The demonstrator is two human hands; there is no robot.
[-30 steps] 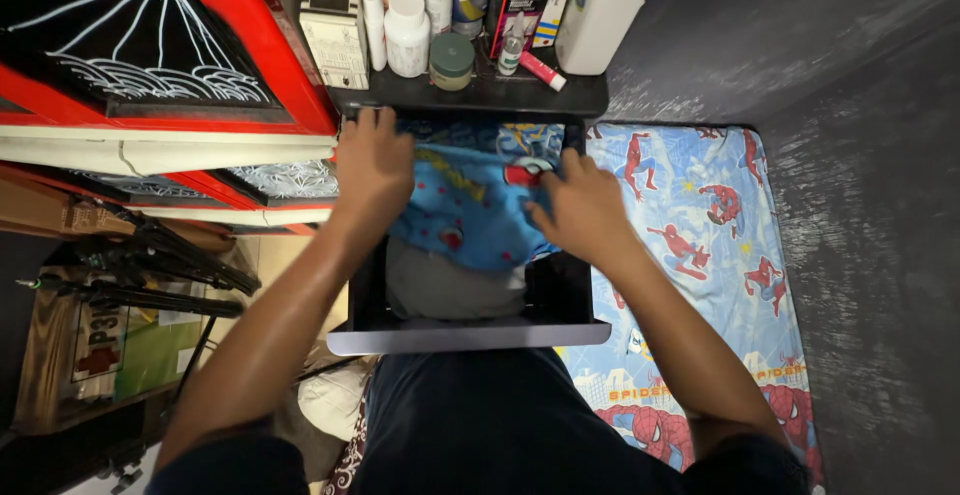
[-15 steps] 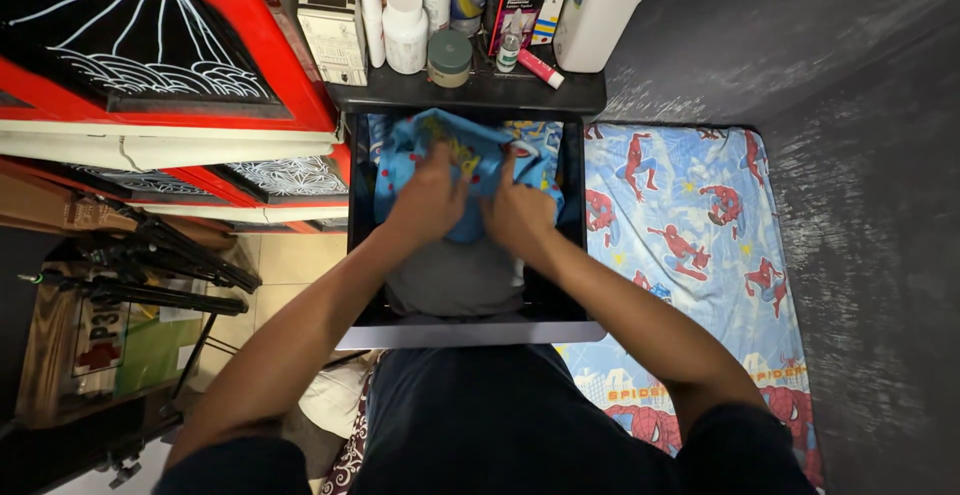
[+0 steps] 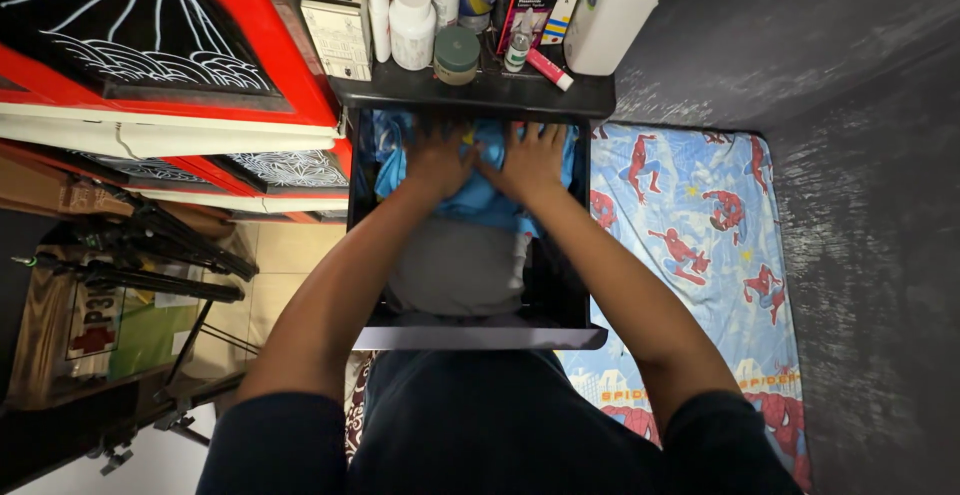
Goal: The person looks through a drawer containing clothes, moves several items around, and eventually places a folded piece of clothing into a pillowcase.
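A black drawer [image 3: 480,336] stands pulled out below a dark shelf. Inside it lies a folded blue printed cloth [image 3: 480,200] at the back and a grey folded cloth [image 3: 455,270] in front of it. My left hand [image 3: 437,160] and my right hand [image 3: 533,160] rest flat side by side on the blue cloth, fingers spread, pressing it down at the back of the drawer. The fingertips reach under the shelf's edge.
The shelf [image 3: 400,90] carries several bottles, jars, boxes and a white jug [image 3: 615,5]. A blue mattress sheet [image 3: 700,225] with red figures lies to the right. Red framed panels [image 3: 150,45] and a black tripod [image 3: 150,255] are on the left. A dark wall is at right.
The blue cloth was spread over the drawer, then gathered and folded. It now lies further back, and both hands have gone from gripping it to pressing flat on it.
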